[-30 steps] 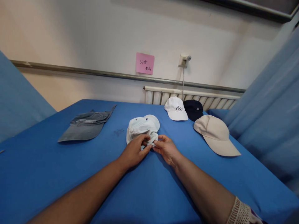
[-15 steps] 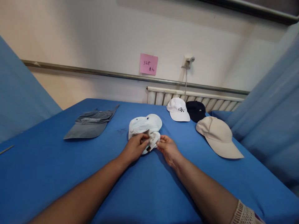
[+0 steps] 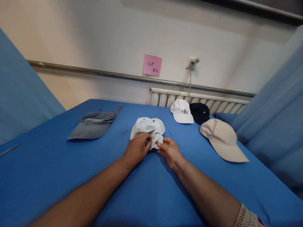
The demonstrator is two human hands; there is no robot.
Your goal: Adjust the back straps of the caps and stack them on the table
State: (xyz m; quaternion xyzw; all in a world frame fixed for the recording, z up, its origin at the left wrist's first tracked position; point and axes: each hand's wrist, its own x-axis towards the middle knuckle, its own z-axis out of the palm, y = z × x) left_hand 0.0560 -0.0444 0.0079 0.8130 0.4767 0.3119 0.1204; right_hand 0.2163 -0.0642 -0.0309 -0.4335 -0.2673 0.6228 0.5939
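Observation:
A pale mint baseball cap lies crumpled at the middle of the blue-covered table, its brim pointing away to the right. My left hand is closed on the cap's near edge, thumb and fingers pinching the fabric by the back opening. On the other side, my right hand pinches the folded back edge between thumb and forefinger. The dark strap buckle is hidden now behind my left fingers.
A grey cap rests at the left. Toward the right are a white cap, a navy cap and a beige cap. A thin stick lies by the left edge. Behind are a radiator and a metal rail.
My left hand has shifted slightly up and over the strap, covering the buckle. The cap's near part is more bunched. The whole view has moved a little.

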